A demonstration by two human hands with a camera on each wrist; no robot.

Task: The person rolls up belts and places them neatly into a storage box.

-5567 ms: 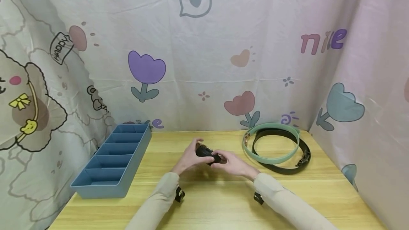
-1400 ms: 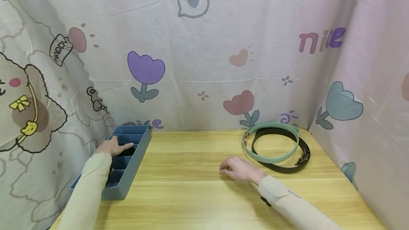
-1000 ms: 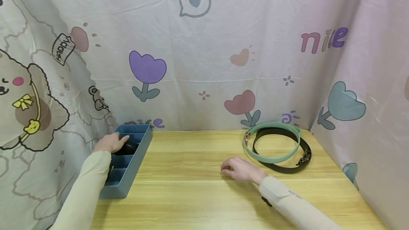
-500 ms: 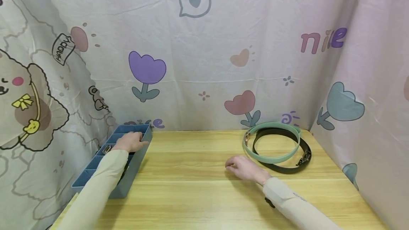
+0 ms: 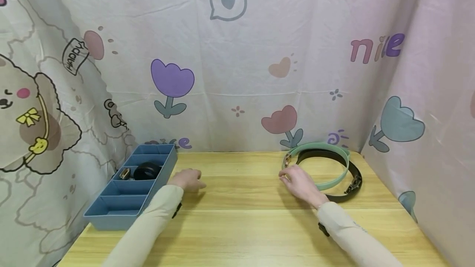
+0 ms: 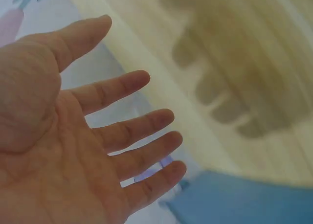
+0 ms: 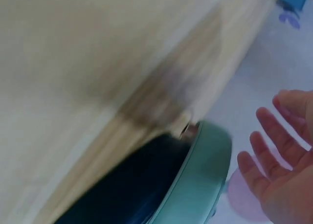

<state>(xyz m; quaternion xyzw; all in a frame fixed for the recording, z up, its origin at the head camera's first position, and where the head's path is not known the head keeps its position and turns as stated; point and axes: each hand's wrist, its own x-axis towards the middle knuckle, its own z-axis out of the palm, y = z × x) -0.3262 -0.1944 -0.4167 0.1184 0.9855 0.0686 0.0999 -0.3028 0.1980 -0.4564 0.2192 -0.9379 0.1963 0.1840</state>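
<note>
Pale fabric curtains [image 5: 237,44] printed with tulips, hearts and lettering hang round a light wooden table [image 5: 237,226], whose far edge is 12 o'clock. At 10 o'clock stands a long blue-grey plastic box [image 5: 111,223] with five compartments. Its middle compartment holds a rolled glossy black belt [image 5: 147,171], the gold-toned metal buckle [image 5: 125,173] lying at 9 o'clock from the coil.

At 2 o'clock a mint-green belt looped into a ring [image 5: 326,186] overlaps a wider black belt looped likewise [image 5: 357,172]; the green one's buckle sits at its 9 o'clock, the black one's at its 4 o'clock.

The person's left hand [image 5: 188,179] hovers just beside the box, at its 3 o'clock, fingers spread and holding nothing. The right hand [image 5: 301,184] is near the green ring's 7 o'clock, fingers extended and holding nothing; the right-wrist view shows them apart from the belt.
</note>
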